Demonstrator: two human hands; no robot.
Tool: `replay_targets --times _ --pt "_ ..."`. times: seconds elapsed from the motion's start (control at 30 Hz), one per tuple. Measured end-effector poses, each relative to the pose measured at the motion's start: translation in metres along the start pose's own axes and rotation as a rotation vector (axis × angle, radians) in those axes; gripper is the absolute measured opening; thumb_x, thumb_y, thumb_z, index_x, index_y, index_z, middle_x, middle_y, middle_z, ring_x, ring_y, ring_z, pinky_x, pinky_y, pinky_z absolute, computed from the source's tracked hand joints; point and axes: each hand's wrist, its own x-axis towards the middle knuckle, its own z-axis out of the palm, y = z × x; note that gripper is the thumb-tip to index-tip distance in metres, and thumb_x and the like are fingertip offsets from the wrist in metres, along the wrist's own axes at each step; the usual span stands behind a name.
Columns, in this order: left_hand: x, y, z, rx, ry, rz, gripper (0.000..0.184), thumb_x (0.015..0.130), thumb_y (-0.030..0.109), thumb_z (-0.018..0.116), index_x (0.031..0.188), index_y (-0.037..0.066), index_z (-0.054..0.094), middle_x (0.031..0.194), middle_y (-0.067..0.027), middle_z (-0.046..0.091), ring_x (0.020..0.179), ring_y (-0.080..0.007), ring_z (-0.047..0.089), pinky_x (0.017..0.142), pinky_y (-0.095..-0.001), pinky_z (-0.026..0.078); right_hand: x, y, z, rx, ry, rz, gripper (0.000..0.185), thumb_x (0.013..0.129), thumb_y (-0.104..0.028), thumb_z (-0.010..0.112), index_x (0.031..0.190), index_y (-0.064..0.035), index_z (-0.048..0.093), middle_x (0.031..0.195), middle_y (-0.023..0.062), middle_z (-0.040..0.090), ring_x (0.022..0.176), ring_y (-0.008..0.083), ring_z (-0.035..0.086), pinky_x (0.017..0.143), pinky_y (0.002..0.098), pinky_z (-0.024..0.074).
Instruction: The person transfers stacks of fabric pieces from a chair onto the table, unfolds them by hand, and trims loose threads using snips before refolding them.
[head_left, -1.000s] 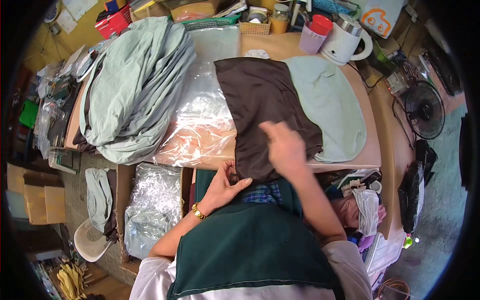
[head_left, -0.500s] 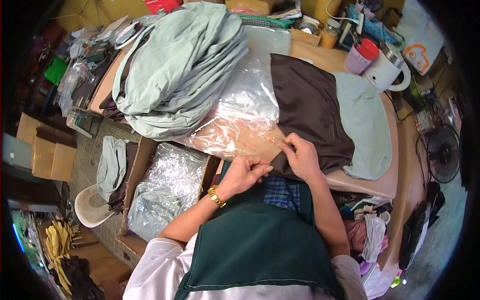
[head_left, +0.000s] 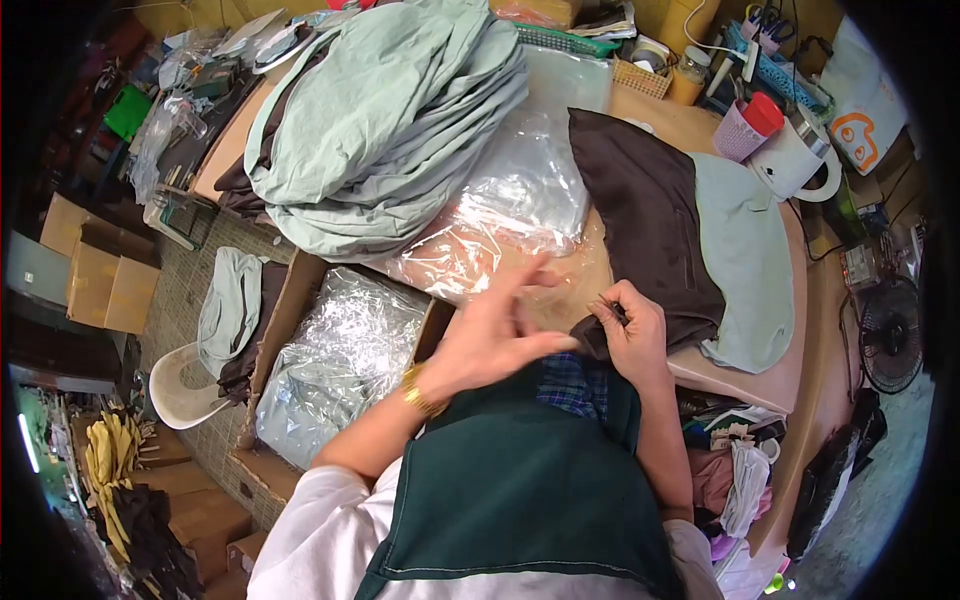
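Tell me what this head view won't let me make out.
Head view:
- Pinched edge of the dark brown fabric piece: partly covered by the right hand.
- Fingers of the left hand: blurred.
- Detail inside the open brown cardboard box: lost under glare on shiny clear plastic.

Fabric pile (head_left: 390,130) left of plastic sheets (head_left: 530,170), garment (head_left: 645,215) right, kettle (head_left: 787,162) behind.
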Motion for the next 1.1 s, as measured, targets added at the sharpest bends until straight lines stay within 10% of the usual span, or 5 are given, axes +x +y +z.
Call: replay_targets --times 0.1,0.53,0.73,0.93,1.1 --pt "0.024 -0.031 0.021 0.200 -0.504 -0.021 0.023 0.087 0.020 0.072 0.080 0.000 0.065 0.068 -0.0044 0.064 0.056 -0.0065 0.051 0.053 -0.0242 0.042 -0.003 0.006 0.001 0.024 0.063 -0.020 0.020 0.084 -0.010 0.071 0.096 -0.0034 0.056 0.076 0.0148 0.062 0.067 0.0298 0.062 0.061 0.0355 0.0466" --pt "-0.012 -0.067 0.000 -0.080 -0.321 -0.196 0.024 0.096 0.022 0.061 0.092 0.002 0.072 0.087 -0.0037 0.065 0.070 -0.0057 0.057 0.061 -0.0219 0.045 -0.024 0.060 -0.048 -0.450 0.136 0.225 0.025 0.090 -0.020 0.066 0.110 -0.0073 0.058 0.095 0.0170 0.067 0.086 0.0334 0.066 0.073 0.0395 0.0500" --pt "0.001 -0.056 0.019 -1.046 -0.236 -0.446 0.025 0.097 0.024 0.059 0.092 -0.001 0.060 0.078 -0.0037 0.062 0.069 -0.0070 0.059 0.061 -0.0209 0.048 -0.032 0.073 -0.043 -0.355 0.164 0.154 0.024 0.090 -0.018 0.065 0.110 -0.0073 0.060 0.096 0.0158 0.065 0.085 0.0291 0.065 0.074 0.0356 0.0502" --pt "0.009 -0.021 -0.008 0.655 -0.849 0.114 0.035 0.093 0.025 0.060 0.118 0.002 0.053 0.090 -0.0136 0.069 0.076 -0.0275 0.067 0.067 -0.0335 0.052 -0.031 0.038 -0.066 -0.295 0.056 0.342 0.019 0.087 -0.011 0.067 0.104 -0.0054 0.060 0.090 0.0138 0.065 0.082 0.0292 0.064 0.073 0.0346 0.0495" --pt "0.028 -0.002 0.016 0.257 -0.187 0.223 0.024 0.094 0.008 0.056 0.117 0.001 0.061 0.097 -0.0102 0.069 0.086 -0.0190 0.068 0.074 -0.0293 0.053 0.000 0.068 -0.068 -0.362 0.168 0.088 0.027 0.084 0.000 0.062 0.110 -0.0068 0.059 0.114 0.0158 0.062 0.103 0.0313 0.061 0.087 0.0404 0.0479"
